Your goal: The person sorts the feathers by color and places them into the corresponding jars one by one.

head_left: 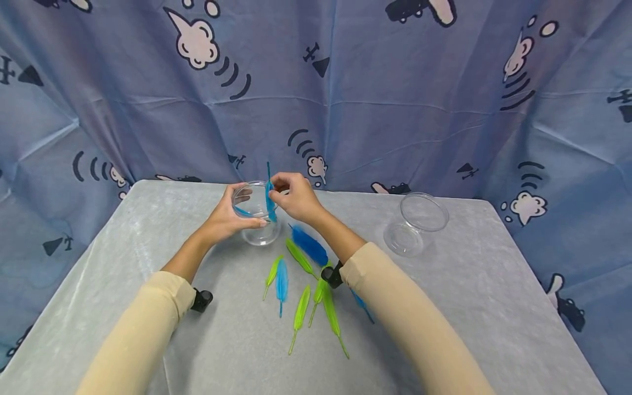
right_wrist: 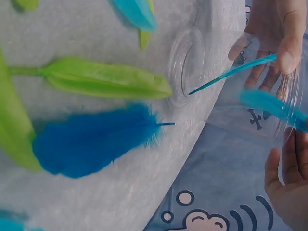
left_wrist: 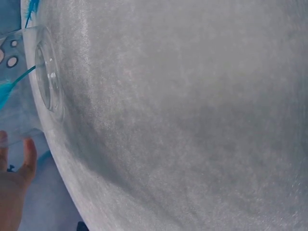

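- The left hand [head_left: 224, 219] is curled round a clear jar [head_left: 261, 233] from 9 o'clock, thumb across the near side and other fingers behind.
- That jar stands roughly upright at 11 o'clock of the scattered feathers, mouth up; whether its base touches the counter [head_left: 474, 329], I cannot tell.
- The right hand [head_left: 296, 198], at the jar's 2 o'clock, has thumb and fingers closed in a pinch on a blue feather [head_left: 270, 200], quill pointing to 12 and vane down in the jar's mouth.
- Another feather, a light blue one [right_wrist: 231, 72], leans inside the jar, quill tip down near the base and upper part by the left thumb.
- On the counter, a broad dark-blue feather [head_left: 309, 245] lies at 12 o'clock of the scatter, several green feathers [head_left: 300, 315] spread from 10 round to 6, and a slim light-blue feather [head_left: 281, 282] sits at 10.
- At 3 o'clock, a further blue feather [head_left: 362, 304] is partly hidden by the right sleeve [head_left: 410, 318].
- A second clear jar [head_left: 405, 241] stands well apart, at 2 o'clock of the scatter.
- A patterned blue curtain [head_left: 276, 71] hangs at 12, beyond the counter.
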Demonstrator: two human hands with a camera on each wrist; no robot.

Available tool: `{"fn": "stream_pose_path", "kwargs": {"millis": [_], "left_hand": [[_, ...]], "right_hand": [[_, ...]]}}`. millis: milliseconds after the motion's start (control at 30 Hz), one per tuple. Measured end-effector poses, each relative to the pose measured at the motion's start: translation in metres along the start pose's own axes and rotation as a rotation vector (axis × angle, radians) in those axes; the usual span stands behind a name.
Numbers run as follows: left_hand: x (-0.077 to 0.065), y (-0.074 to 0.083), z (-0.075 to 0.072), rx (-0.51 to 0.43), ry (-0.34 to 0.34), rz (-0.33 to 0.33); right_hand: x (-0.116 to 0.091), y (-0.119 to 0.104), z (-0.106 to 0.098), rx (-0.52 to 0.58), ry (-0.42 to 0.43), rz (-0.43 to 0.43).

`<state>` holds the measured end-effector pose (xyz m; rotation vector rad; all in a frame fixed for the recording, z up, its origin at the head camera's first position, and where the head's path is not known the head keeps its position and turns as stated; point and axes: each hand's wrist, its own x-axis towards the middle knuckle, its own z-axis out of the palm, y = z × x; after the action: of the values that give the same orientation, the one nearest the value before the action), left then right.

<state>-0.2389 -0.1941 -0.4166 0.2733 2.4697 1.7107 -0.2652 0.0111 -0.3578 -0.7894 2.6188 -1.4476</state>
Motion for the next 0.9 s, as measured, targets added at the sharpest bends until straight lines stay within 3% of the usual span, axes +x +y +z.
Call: {"fn": "stream_pose_path", "kwargs": {"millis": [200,367,567,900], "left_hand": [[0.001,-0.002,-0.001,-0.008,0.004,-0.011],[0.000,0.000,0.000,0.002,0.014,-0.010],[0.000,0.003,0.002,0.018,0.020,0.002],[-0.002,0.004,0.001,0.027,0.019,-0.005]], "right_hand": [[-0.002,-0.001,-0.008,0.006,-0.072,-0.053],[-0.009,0.002,-0.022,0.018,-0.066,-0.059],[-0.026,0.022,-0.052,0.020,-0.066,0.027],[-0.062,0.071,-0.084,-0.002,-0.210,0.206]]}}
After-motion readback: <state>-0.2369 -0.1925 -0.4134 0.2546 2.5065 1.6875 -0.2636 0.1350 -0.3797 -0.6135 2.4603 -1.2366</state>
